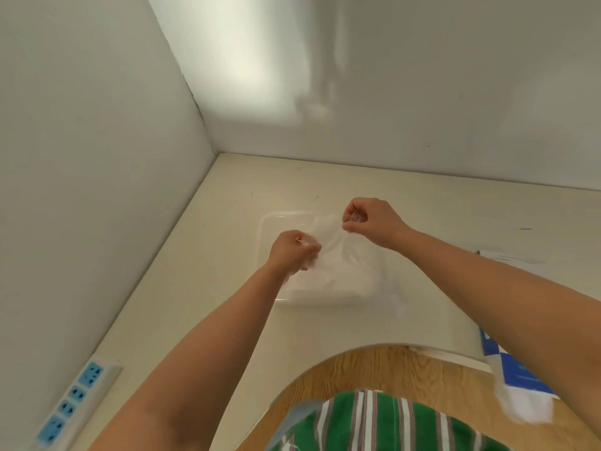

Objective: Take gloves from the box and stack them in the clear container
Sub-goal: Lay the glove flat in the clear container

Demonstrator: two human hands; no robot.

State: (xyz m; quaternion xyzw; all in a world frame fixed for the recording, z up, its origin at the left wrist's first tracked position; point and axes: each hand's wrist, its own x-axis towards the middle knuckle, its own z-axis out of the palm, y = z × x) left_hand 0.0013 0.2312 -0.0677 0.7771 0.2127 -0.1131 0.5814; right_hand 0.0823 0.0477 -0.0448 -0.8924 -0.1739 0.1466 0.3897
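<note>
A thin, see-through plastic glove [328, 237] is stretched between my two hands above the clear container [270, 222] in the middle of the cream table. My left hand [294, 249] pinches the glove's near-left edge with curled fingers. My right hand [370, 221] pinches its far-right edge. Under the glove, a pile of more clear gloves [351, 281] lies in the container and spills over its near-right rim. The blue and white glove box [517, 375] sits at the table's right edge, partly hidden behind my right forearm, with white glove material hanging from it.
White walls close in the table on the left and at the back. A blue and white power strip [71, 405] is fixed low on the left wall. A sheet of paper [510, 257] lies to the right. The table's front edge curves round my body.
</note>
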